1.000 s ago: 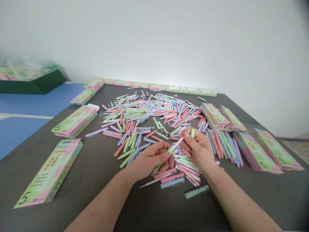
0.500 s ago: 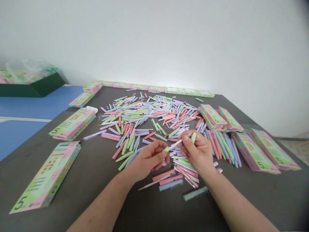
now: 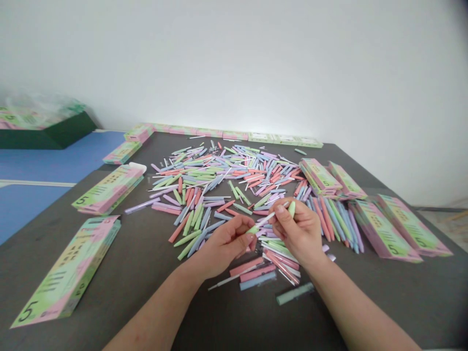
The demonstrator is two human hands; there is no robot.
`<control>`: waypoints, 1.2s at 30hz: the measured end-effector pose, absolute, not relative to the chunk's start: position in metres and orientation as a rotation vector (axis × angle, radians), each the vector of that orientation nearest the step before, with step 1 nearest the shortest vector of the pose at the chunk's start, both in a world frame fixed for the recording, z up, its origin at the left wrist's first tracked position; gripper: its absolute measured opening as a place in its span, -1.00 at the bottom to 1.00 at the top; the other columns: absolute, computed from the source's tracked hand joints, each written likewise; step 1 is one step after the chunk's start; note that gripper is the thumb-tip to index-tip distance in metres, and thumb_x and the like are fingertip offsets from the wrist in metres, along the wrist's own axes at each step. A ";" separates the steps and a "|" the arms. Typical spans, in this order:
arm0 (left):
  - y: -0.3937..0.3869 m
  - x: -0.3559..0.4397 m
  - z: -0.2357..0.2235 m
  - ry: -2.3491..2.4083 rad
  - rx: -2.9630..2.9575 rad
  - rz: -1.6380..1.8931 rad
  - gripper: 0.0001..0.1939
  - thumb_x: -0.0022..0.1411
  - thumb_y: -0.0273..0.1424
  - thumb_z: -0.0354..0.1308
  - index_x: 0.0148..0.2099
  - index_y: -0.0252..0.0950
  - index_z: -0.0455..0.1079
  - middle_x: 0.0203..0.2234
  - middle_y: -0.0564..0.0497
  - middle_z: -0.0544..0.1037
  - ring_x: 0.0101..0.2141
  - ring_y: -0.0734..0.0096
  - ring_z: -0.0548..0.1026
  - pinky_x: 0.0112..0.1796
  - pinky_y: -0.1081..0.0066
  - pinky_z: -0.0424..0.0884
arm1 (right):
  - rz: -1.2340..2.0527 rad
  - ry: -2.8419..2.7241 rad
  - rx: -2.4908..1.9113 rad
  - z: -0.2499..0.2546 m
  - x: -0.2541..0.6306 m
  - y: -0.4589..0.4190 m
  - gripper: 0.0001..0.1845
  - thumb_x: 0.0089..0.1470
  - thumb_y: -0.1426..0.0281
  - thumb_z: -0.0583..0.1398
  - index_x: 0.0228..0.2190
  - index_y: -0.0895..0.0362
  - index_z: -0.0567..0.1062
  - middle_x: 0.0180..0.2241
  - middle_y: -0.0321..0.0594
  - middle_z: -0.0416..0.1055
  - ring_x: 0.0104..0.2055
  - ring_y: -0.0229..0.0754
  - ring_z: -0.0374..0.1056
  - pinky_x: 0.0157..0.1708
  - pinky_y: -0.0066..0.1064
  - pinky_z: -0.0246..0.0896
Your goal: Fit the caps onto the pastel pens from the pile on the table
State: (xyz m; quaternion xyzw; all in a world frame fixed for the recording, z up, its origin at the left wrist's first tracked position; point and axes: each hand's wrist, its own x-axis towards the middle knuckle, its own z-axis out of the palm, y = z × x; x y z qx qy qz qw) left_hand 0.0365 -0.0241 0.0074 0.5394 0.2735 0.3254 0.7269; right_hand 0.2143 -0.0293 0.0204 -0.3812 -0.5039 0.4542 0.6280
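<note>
My left hand (image 3: 228, 243) pinches a light green pen barrel (image 3: 253, 229) between thumb and fingertips; most of it is hidden by the fingers. From the barrel a white pen refill (image 3: 265, 219) slants up to my right hand (image 3: 298, 231), closed around its far end. A second green pen part (image 3: 292, 208) with a tapered end pokes up between the right thumb and fingers. Beneath both hands lie red and white pen parts (image 3: 281, 263), and nearer to me a blue barrel (image 3: 258, 280) and a grey-green barrel (image 3: 294, 294).
A wide heap of pastel pen parts (image 3: 219, 170) covers the middle of the dark table (image 3: 146, 273). Printed boxes (image 3: 69, 268) stand along the left, and more boxes (image 3: 387, 231) on the right beside a row of coloured barrels (image 3: 338, 219). A green tray (image 3: 69, 127) sits at far left.
Almost nothing differs. Both hands keep their hold on the pen parts, and the whole view has shifted very slightly.
</note>
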 end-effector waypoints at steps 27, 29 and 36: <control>-0.025 0.041 0.009 0.700 1.310 0.745 -0.79 0.28 -0.25 0.08 -0.16 -0.28 0.23 -0.43 0.10 0.25 -0.41 0.52 0.22 -0.33 0.49 0.27 | 1.101 -1.150 -0.887 0.015 0.206 -0.030 -0.83 0.13 0.29 0.23 -0.41 0.13 0.44 -0.61 -0.40 0.30 -0.72 -0.47 -0.03 -0.74 -0.55 -0.17; -0.024 0.040 0.009 0.703 1.319 0.739 -0.79 0.29 -0.24 0.08 -0.16 -0.28 0.22 -0.43 0.11 0.24 -0.42 0.54 0.20 -0.35 0.51 0.25 | 1.121 -1.123 -0.883 0.015 0.206 -0.029 -0.82 0.11 0.27 0.24 -0.41 0.13 0.44 -0.63 -0.41 0.29 -0.73 -0.48 -0.06 -0.75 -0.56 -0.17; -0.025 0.039 0.012 0.741 1.402 0.730 -0.75 0.32 -0.22 0.03 -0.07 -0.27 0.25 -0.41 0.10 0.26 -0.43 0.52 0.20 -0.37 0.51 0.23 | 1.162 -1.069 -0.868 0.012 0.206 -0.023 -0.78 0.09 0.24 0.25 -0.44 0.14 0.45 -0.63 -0.40 0.30 -0.74 -0.49 -0.04 -0.77 -0.58 -0.12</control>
